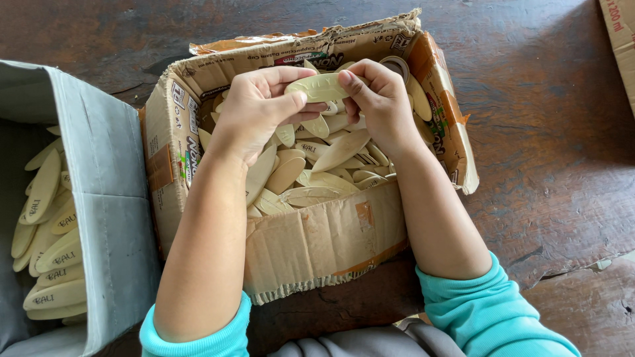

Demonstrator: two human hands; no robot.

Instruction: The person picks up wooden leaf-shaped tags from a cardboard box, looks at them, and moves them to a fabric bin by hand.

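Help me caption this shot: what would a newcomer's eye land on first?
Two hands, left hand and right hand, pinch one pale oval wooden piece above a torn cardboard box heaped with similar pieces. At the left edge, a grey fabric bin holds more, stacked.

1 head-worn camera looks steeply down, close above the cardboard box (317,244) on the dark wooden counter (542,132), forearms entering from the bottom edge.
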